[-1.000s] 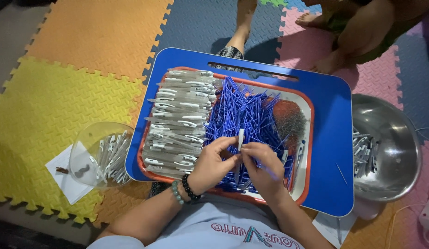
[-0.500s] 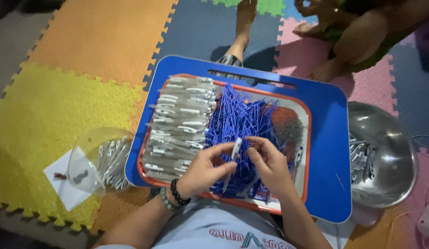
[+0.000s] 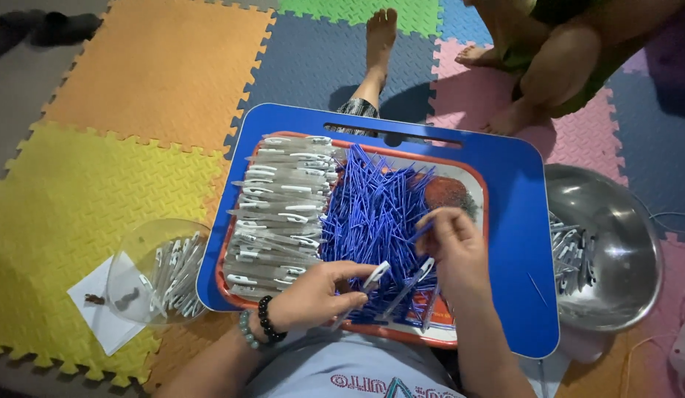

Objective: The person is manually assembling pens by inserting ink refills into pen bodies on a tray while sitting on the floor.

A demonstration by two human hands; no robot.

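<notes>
My left hand (image 3: 317, 296), with bead bracelets on the wrist, grips a clear pen barrel with a white clip (image 3: 373, 276) over the tray's near edge. My right hand (image 3: 454, 254) is a little to the right of it and pinches a thin blue refill (image 3: 420, 230) at the edge of the heap of blue refills (image 3: 376, 210). A second clear barrel (image 3: 425, 268) lies right under my right hand; whether the hand holds it I cannot tell. A stack of clear barrels (image 3: 280, 206) fills the tray's left half.
The red-rimmed tray (image 3: 460, 343) rests on a blue lap desk (image 3: 515, 221) over my legs. A steel bowl (image 3: 615, 221) with several pens stands at the right, a clear plastic bowl (image 3: 132, 254) with pens and white paper (image 3: 99, 317) at the left. Another person's legs (image 3: 556, 66) are at the far right.
My hands, joined on one barrel before, have come apart. The left hand keeps the barrel, and the right hand has shifted right to the blue heap and taken a refill.
</notes>
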